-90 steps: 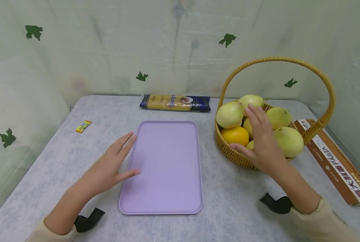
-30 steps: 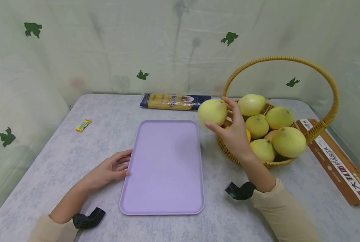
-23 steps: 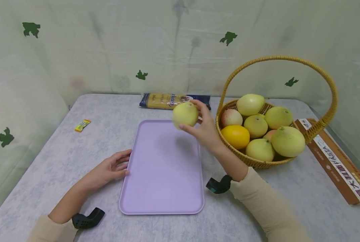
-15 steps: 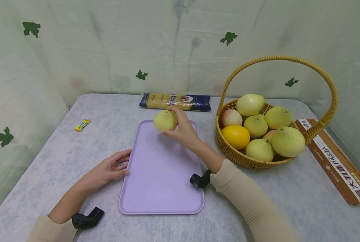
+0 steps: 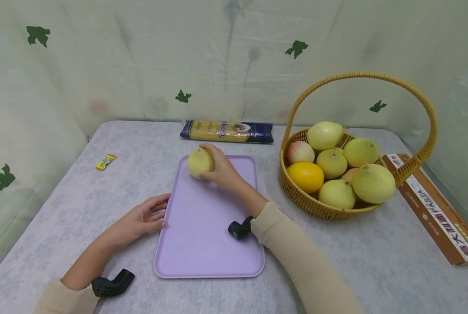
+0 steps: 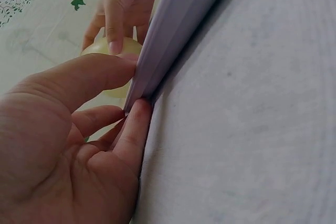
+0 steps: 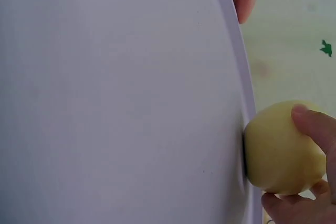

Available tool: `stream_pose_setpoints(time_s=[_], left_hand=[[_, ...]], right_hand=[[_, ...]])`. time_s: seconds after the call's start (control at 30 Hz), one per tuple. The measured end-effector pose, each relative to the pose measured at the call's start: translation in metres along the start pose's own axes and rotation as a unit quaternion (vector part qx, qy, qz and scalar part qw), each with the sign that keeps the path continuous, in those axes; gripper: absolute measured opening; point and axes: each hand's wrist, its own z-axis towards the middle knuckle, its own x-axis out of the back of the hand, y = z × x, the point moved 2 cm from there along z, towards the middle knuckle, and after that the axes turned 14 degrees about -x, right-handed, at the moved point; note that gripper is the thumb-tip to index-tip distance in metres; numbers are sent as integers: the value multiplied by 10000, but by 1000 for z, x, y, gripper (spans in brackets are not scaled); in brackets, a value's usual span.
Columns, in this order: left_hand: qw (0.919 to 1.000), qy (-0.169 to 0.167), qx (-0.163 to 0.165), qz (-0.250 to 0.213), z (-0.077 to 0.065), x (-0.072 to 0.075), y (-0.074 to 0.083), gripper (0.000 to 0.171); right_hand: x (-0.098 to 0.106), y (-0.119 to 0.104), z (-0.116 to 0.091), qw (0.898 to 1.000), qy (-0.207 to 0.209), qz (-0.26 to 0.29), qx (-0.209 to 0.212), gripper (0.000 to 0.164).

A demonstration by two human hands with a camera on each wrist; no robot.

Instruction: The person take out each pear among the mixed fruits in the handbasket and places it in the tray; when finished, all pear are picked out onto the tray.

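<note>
My right hand [image 5: 220,171] grips a pale yellow-green round fruit [image 5: 200,163], with the thumb and fingers on opposite sides of it. The fruit is at the far left corner of a flat lilac tray [image 5: 210,244]. In the right wrist view, the fruit [image 7: 283,148] lies close against the tray's raised rim [image 7: 244,85]. My left hand [image 5: 139,220] rests on the table at the tray's left side. As the left wrist view shows, its thumb and fingertips touch the outer edge of the tray [image 6: 163,40], with the fingers loosely bent.
A wicker basket [image 5: 308,205] with a tall handle stands on the right, holding several fruits. Beside it lies a brown pasta box [image 5: 434,209]. A blue-and-yellow spaghetti packet [image 5: 226,131] lies behind the tray. At the left is a small yellow wrapped sweet [image 5: 106,162].
My right hand has taken the pale fruit from the basket, carried it left and lowered it to the tray's far left corner. The left hand has come to the tray's edge.
</note>
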Motion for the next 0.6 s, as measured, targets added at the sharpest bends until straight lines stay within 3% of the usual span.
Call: stream_pose_setpoints(time_s=[0.27,0.43,0.6], left_hand=[[9999,21,81,110,-1,3,-3,74],[9999,-5,80,105,-1,3,-4,74],[9999,8,86,143,0,2,-1,74]], right_hand=[[-1,-1,0,9997,-100,-169,-124,80],[8,-7,-11,9988,-21,-356,-325,84],[34,-20,-39,9979,222,-561,228,79]])
